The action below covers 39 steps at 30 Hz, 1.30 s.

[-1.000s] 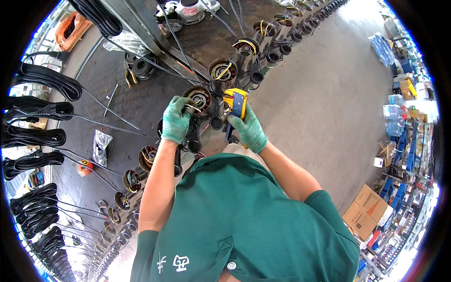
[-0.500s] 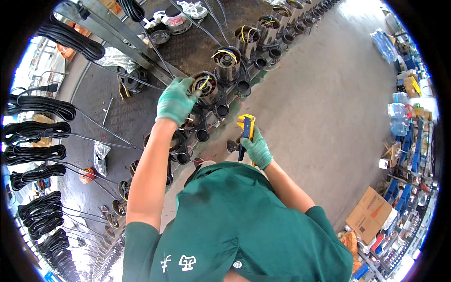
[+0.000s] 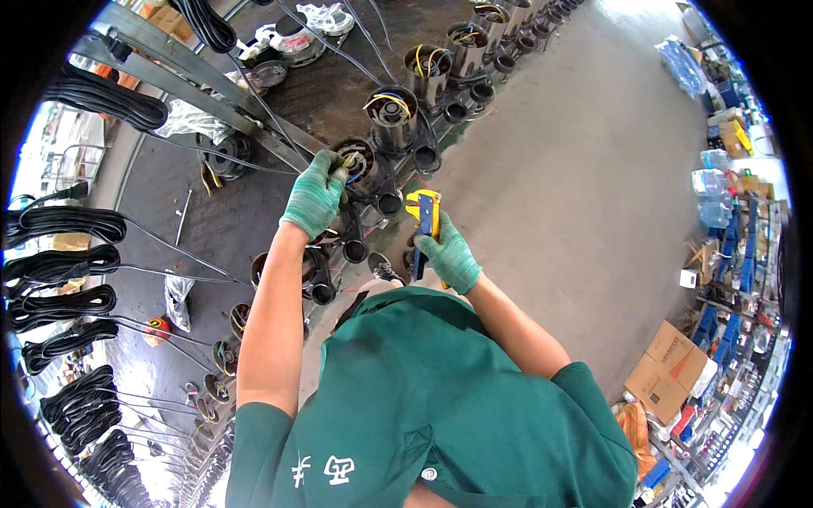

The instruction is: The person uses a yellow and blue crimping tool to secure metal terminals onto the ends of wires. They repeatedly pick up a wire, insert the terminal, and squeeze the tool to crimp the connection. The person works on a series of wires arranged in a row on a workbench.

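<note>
My left hand [image 3: 313, 199], in a green knit glove, is at the near rim of a metal motor housing [image 3: 370, 181]. Its thumb and fingers come together beside the wires inside; what they pinch is too small to make out. My right hand [image 3: 453, 256], gloved the same way, grips a yellow-and-blue wire stripper [image 3: 426, 222], its yellow head pointing up and away from me. The tool is right of the housing, apart from it. Just beyond, another open housing [image 3: 393, 127] shows yellow and blue wires.
A row of similar housings [image 3: 467, 52] runs along the bench edge to the far right. Coiled black cables [image 3: 68, 222] hang at the left, their leads crossing the dark bench top [image 3: 152, 203]. A metal frame bar [image 3: 182, 72] stands behind my left hand. Cardboard [image 3: 669, 371] lies at the right.
My left fingers have drawn together at the housing's rim. My right hand has brought the wire stripper a little to the left and up. The whole view has shifted slightly.
</note>
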Tool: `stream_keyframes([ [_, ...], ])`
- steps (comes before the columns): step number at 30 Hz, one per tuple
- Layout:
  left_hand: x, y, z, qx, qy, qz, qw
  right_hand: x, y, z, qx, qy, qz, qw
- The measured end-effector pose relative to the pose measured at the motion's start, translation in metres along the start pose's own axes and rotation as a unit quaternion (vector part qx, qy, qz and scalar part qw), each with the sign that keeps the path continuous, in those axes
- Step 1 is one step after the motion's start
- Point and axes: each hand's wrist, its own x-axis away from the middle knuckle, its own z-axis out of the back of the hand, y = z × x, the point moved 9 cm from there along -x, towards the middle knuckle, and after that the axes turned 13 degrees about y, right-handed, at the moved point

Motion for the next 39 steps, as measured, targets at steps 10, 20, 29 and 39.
stream_keyframes([
  [10, -0.007, -0.005, -0.008, -0.030, -0.044, -0.138, 0.989, 0.004, -0.066, -0.045, -0.158, -0.065, -0.082, 0.982],
  [20, -0.010, -0.001, -0.008, -0.072, -0.090, -0.110, 0.987, 0.015, -0.072, -0.053, -0.206, -0.114, -0.115, 0.965],
  [29, -0.006, 0.007, -0.008, -0.140, -0.099, -0.099, 0.980, 0.006, -0.074, -0.059, -0.202, -0.151, -0.156, 0.955],
  [39, -0.005, 0.008, -0.007, -0.145, -0.073, -0.094, 0.982, -0.004, -0.078, -0.061, -0.179, -0.141, -0.137, 0.964],
])
